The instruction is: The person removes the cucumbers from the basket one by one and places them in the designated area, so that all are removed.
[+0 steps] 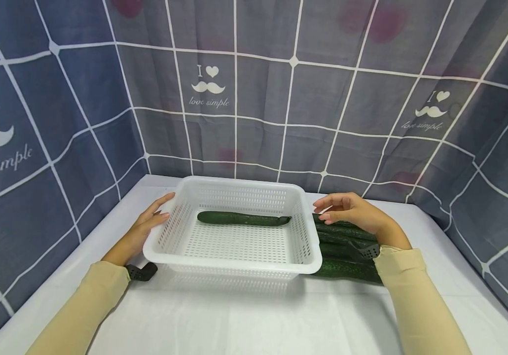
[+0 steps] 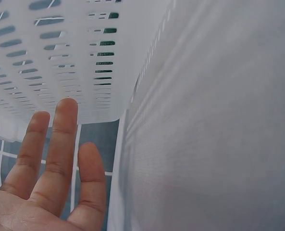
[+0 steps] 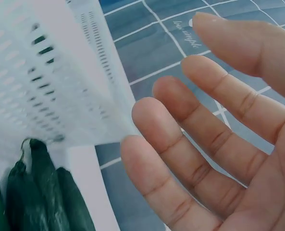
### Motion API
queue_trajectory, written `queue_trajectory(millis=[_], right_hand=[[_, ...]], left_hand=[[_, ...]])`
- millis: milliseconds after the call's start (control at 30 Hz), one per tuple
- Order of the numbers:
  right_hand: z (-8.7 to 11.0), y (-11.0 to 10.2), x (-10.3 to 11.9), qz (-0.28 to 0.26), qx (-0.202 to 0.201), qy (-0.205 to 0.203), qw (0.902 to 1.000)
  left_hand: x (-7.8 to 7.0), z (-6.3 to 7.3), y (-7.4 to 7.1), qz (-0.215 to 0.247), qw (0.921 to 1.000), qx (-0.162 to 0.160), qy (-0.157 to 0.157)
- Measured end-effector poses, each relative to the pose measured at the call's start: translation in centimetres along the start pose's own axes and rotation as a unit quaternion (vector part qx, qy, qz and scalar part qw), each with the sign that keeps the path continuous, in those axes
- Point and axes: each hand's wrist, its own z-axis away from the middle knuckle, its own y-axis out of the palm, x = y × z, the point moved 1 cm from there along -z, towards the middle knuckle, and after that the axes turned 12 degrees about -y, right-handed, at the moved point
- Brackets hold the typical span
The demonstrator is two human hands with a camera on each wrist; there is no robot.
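Note:
A white perforated plastic basket [image 1: 232, 265] stands on the table, with a single cucumber [image 1: 240, 219] lying crosswise on its bottom. My left hand [image 1: 138, 232] is at the basket's left side, fingers extended along the rim; in the left wrist view its fingers [image 2: 60, 159] are spread near the slotted wall. To the right of the basket, several more cucumbers [image 1: 343, 268] lie side by side. Over their far end hovers my right hand [image 1: 358, 213], fingers loosely bent and holding nothing. The right wrist view shows those fingers [image 3: 156, 125] apart from the basket wall.
White cloth covers the table [image 1: 236, 315]. A grey-blue checked curtain [image 1: 263, 98] with white lines encloses the back and both sides. Dark straps [image 1: 142, 272] sit at the wrists, below beige sleeves.

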Motion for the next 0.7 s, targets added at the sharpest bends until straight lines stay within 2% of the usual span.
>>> queue_trajectory(millis=[200,300,433,700], right_hand=[[-1.5,0.2,0.5,-0.002,-0.002,-0.004,1.0],[-2.3,0.4,0.6,-0.005,-0.005,0.009,0.9999],[-3.4,0.6,0.6,-0.033,-0.015,0.027,0.999],[-5.6,1.1,0.0,-0.069,-0.033,0.021,0.9969]], left_hand=[[-0.1,0.0,0.0,0.006,1.0,0.003,0.006],[-0.1,0.0,0.0,0.002,1.0,0.003,0.002],[-0.1,0.1,0.1,-0.003,1.0,-0.001,-0.004],[0.0,0.1,0.1,0.0,1.0,-0.002,-0.003]])
